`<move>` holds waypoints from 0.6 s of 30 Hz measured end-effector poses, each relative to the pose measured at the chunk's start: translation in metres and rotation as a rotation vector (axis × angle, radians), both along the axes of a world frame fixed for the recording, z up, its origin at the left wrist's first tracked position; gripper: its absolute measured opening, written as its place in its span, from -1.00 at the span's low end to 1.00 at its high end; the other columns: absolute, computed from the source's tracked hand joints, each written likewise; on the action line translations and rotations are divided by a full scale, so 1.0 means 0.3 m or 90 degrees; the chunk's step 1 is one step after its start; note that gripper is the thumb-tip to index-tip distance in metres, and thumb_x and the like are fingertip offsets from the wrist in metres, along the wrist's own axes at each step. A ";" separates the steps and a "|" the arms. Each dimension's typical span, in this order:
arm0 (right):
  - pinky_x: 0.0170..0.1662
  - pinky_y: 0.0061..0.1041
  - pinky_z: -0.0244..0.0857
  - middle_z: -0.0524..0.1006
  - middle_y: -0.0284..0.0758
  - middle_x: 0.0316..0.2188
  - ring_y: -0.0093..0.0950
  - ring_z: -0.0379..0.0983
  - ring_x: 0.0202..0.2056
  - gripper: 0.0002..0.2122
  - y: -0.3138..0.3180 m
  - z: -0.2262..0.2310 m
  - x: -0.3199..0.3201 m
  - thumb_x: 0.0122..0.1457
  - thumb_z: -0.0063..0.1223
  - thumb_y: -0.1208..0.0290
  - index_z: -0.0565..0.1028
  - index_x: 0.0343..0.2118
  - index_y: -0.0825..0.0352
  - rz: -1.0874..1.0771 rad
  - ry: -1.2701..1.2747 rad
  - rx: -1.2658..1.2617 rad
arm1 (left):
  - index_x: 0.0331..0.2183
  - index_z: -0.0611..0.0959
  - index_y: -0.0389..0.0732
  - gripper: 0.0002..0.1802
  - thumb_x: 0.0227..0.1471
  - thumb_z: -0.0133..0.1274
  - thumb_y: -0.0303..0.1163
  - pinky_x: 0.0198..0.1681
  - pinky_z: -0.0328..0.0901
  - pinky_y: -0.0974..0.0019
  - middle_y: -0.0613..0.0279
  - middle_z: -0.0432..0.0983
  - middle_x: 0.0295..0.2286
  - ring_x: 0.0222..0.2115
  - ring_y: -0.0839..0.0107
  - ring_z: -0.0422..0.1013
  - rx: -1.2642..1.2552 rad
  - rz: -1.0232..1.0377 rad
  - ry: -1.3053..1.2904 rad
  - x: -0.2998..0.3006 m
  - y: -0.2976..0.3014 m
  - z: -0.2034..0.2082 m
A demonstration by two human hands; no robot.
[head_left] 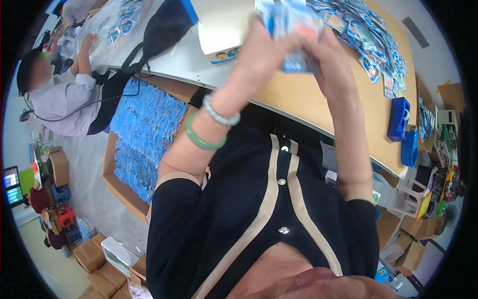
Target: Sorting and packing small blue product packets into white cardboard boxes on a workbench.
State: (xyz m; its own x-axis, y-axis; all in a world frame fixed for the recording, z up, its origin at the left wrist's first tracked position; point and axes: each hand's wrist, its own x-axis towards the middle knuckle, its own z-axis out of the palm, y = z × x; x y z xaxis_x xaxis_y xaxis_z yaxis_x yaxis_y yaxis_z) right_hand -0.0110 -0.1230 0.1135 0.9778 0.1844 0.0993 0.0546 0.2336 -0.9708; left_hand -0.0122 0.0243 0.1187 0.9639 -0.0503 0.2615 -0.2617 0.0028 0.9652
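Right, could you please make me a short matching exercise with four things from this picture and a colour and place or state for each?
Things:
1. bangle
2. bag
3. carton
4. blurred packets

Descriptions:
A. brown, open-topped
B. mostly blue, held in the left hand and right hand
C. black, on the white table
D. green, around the left arm

Pairs: 1-D, 2-C, 3-A, 4-B.

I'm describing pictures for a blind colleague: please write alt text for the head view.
Two bare hands hold blurred blue packets above a table, where a heap of similar packets lies to the right. At left are a carton of blue items and another person.
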 end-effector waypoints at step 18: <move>-0.15 -0.48 0.39 0.55 -0.25 -0.27 -0.49 0.49 -0.22 -0.81 0.485 -0.273 0.593 0.14 0.00 0.43 0.50 -0.23 0.41 0.124 0.373 -0.303 | -0.32 0.61 -0.45 -0.61 -0.16 0.21 -0.32 -0.20 0.43 0.26 -0.06 0.58 -0.38 -0.29 0.19 0.54 0.199 0.118 0.201 0.540 0.416 -0.401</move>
State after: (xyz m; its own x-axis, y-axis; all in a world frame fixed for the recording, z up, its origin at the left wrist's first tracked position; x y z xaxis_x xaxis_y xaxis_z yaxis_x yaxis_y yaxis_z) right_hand 0.1668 0.0226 0.0317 0.7915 0.2513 -0.5571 -0.4980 -0.2633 -0.8263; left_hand 0.1497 0.1492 -0.0016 0.9939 0.1006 -0.0450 0.0752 -0.3199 0.9444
